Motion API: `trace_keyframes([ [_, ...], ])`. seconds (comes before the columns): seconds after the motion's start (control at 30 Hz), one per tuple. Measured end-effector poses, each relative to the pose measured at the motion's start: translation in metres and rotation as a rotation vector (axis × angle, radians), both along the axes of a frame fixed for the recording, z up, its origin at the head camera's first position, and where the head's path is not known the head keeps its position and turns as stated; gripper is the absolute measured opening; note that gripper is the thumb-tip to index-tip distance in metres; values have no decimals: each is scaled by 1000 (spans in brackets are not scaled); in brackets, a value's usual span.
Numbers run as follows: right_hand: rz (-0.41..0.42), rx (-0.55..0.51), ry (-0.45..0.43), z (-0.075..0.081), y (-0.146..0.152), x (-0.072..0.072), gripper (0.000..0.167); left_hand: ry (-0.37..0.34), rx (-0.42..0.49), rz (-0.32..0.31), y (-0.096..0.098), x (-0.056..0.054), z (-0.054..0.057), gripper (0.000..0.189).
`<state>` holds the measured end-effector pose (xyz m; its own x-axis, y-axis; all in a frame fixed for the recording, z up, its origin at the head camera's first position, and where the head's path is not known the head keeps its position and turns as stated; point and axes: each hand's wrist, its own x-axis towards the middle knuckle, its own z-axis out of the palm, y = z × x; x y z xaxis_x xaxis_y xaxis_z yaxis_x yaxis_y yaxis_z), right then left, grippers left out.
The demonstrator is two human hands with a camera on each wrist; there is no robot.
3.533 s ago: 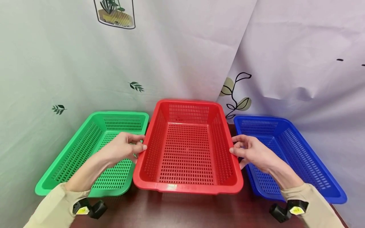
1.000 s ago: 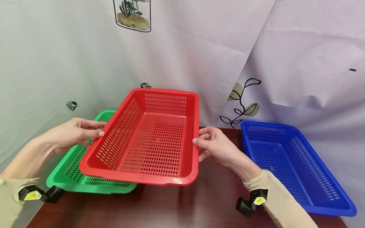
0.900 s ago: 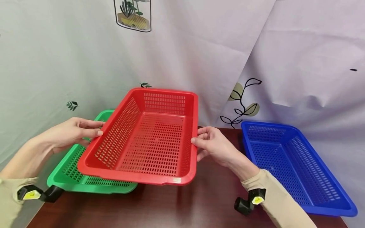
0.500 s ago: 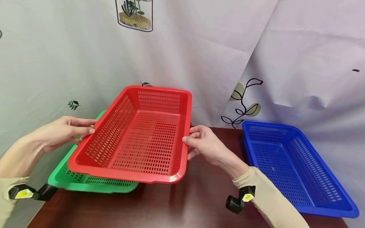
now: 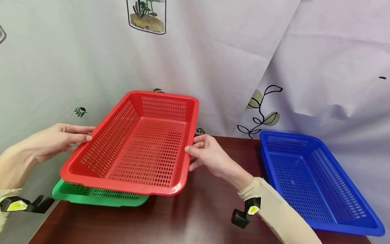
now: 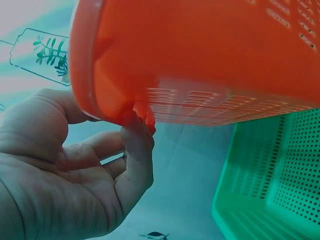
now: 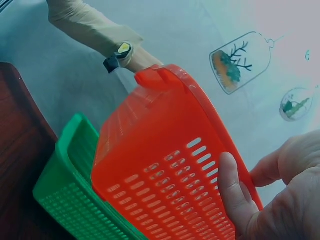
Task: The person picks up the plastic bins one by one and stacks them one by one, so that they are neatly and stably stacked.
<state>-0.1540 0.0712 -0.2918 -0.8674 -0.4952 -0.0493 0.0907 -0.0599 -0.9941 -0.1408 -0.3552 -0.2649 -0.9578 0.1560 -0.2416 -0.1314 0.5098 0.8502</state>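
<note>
Both hands, left (image 5: 55,139) and right (image 5: 211,155), pinch the red basket (image 5: 141,149) (mouth upward), long axis running near-left to far-right.

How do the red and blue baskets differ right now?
The left hand and right hand hold the red basket; neither holds the blue basket. In the head view, the red basket hides most of the green basket; the blue basket covers none of it. Both are rectangular, with slotted walls.

The red basket (image 5: 146,145), green basket (image 5: 103,200) and blue basket (image 5: 304,183) look like smooth, glossy plastic — the tabletop (image 5: 198,213) shiny wood, the sleeves (image 5: 277,210) and creased backdrop (image 5: 219,61) matt cloth.
</note>
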Motion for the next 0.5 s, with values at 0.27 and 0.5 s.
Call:
trace_keyframes([
  [0.27, -12, -37, -6, -4, -14, 0, 31, 4, -26, 14, -11, -1, 0, 58],
  [0.5, 6, -74, -8, -6, -24, 0, 30, -2, -53, 44, -21, 1, -1, 60],
])
